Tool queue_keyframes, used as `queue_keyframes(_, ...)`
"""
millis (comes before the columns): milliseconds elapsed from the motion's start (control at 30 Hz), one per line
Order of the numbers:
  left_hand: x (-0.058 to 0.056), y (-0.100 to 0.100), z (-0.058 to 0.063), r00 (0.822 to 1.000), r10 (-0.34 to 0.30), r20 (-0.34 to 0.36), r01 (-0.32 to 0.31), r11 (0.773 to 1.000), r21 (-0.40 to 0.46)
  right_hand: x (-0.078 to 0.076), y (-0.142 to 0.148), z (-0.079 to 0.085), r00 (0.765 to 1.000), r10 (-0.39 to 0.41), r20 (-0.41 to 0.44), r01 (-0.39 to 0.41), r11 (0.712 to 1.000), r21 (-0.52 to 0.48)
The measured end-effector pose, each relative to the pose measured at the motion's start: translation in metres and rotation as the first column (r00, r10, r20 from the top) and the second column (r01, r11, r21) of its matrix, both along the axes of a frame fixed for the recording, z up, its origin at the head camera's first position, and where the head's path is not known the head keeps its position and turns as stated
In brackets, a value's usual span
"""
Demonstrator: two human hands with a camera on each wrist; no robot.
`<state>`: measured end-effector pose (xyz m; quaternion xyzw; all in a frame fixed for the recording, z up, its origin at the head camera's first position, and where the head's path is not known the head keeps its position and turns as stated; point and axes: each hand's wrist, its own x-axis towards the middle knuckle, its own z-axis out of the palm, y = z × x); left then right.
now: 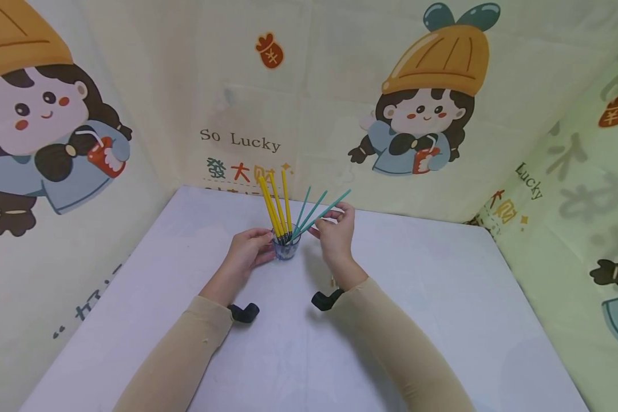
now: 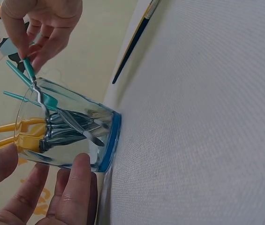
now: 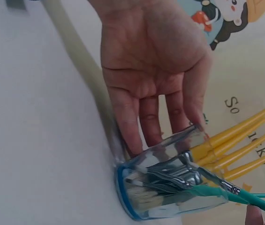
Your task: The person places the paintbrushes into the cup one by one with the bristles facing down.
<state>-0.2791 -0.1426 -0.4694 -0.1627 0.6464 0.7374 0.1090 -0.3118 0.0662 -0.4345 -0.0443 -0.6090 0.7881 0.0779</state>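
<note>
A small clear glass cup (image 1: 286, 252) with a blue base stands upright on the table. My left hand (image 1: 248, 249) holds its left side, thumb near the rim and fingers along the wall. Several yellow-handled paintbrushes (image 1: 269, 203) lean in it, bristles down, beside two thin green-handled brushes (image 1: 316, 204). Above the rim, on the right, my right hand (image 1: 337, 232) pinches the handle of another green paintbrush (image 3: 230, 188). That brush slants, with its tip inside the cup in the right wrist view.
Another paintbrush (image 2: 137, 42) lies on the white table (image 1: 417, 274), mostly hidden behind my right wrist in the head view. A printed cloth wall (image 1: 319, 126) rises close behind the cup. Black wrist mounts (image 1: 244, 312) jut from both sleeves.
</note>
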Motion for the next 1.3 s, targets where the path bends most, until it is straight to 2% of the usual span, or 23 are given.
queue_keyframes(367, 0.001, 0.0, 0.001, 1.0, 0.001, -0.022, -0.001, 1.0, -0.009, -0.001, -0.012, -0.014, 0.998, 0.053, -0.019, -0.05, 0.988, 0.146)
queue_keyframes(567, 0.002, 0.001, 0.002, 0.999, 0.002, -0.034, -0.002, 1.0, -0.005, 0.001, -0.009, -0.014, 0.994, 0.103, 0.043, -0.11, 0.961, 0.255)
queue_keyframes(933, 0.002, 0.0, 0.002, 1.0, -0.007, -0.029, 0.006, 1.0, -0.007, 0.008, 0.013, -0.019, 0.982, 0.167, 0.088, -0.184, 0.95, 0.254)
queue_keyframes(1300, 0.001, 0.001, 0.002, 1.0, -0.008, -0.019, 0.008, 1.0, -0.012, 0.01, 0.026, -0.02, 0.972, 0.179, 0.152, -0.219, 0.926, 0.309)
